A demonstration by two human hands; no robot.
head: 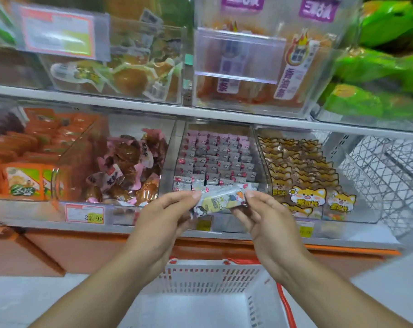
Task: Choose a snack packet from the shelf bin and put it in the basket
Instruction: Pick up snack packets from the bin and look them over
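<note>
Both hands pinch one snack packet [221, 201] — left hand [167, 214] at its left end, right hand [264, 216] at its right — above the white basket [200, 275].

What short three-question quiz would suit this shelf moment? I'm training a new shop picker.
1. True or false: the snack packet already lies in the basket.
2. Which hands hold the packet? A) left only B) right only C) both
3. Fill in: the basket sits ___ the hands.

Key: 1. False; it is held above the basket. 2. C; left hand and right hand each pinch an end. 3. below.
</note>
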